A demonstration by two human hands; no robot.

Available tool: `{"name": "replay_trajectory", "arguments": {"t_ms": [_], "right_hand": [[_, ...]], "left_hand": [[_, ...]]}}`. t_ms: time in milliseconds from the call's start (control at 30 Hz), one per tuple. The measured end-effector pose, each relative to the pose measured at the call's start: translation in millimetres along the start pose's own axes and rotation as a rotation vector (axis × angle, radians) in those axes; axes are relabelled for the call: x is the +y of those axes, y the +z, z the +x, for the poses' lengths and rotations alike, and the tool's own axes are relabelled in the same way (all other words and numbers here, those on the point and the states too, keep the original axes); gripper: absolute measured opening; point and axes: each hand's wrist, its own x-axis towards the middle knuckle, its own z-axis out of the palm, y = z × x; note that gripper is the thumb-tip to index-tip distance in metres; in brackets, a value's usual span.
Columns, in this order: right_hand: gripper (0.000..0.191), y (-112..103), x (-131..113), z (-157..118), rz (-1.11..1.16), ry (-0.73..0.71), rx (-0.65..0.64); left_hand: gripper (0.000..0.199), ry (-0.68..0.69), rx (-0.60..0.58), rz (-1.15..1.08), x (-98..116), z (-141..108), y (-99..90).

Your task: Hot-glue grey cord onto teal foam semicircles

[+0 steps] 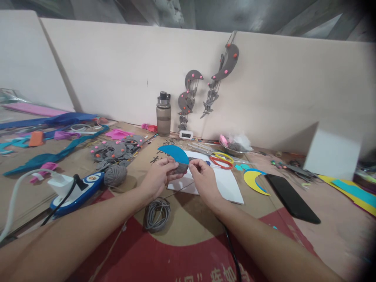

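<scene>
A blue felt crescent (175, 153) is held up over the cardboard, its lower part covered with grey yarn (182, 168). My left hand (160, 176) is closed on the crescent, thumb across the wrapped part. Close against its right side, my right hand (202, 174) pinches at the grey strand; the fingertips partly hide the grip. A coiled bundle of grey yarn (157, 214) lies below my hands, and a strand runs under them over the white sheet (229, 186). To the right lies a yellow and blue crescent (255, 182).
Scissors with red and yellow handles (221, 160) lie behind the sheet. A black phone (292, 199) is at right. On the left are a power strip (78, 194), a grey yarn ball (115, 175) and finished grey crescents (111, 150). A bottle (163, 115) stands by the wall.
</scene>
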Motion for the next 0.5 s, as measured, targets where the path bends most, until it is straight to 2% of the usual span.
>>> {"name": "replay_trajectory", "arguments": {"t_ms": [200, 500], "right_hand": [[0.016, 2.4, 13.7, 4.7, 0.125, 0.041, 0.017], [0.016, 6.6, 14.2, 3.3, 0.123, 0.072, -0.034]], "left_hand": [[0.011, -0.026, -0.051, 0.008, 0.5, 1.3, -2.0], [0.013, -0.004, 0.028, 0.038, -1.5, 6.7, -5.6]]}}
